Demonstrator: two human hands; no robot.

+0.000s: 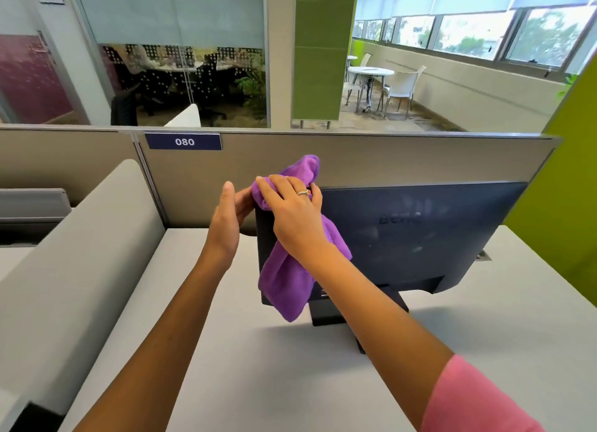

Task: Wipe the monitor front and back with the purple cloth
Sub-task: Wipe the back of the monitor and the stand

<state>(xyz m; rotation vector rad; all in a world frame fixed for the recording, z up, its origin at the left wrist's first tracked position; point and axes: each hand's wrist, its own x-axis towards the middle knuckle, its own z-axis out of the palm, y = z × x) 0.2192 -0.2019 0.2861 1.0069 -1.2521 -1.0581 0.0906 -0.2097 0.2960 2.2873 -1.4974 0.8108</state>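
A: What is hidden on the monitor (420, 234)?
B: Its screen side is turned away; its upper left corner is covered by the purple cloth (287, 283).
A: And the left hand (227, 218)?
B: Its fingertips are concealed behind that corner.

head view, looking down, close to desk (290, 367)
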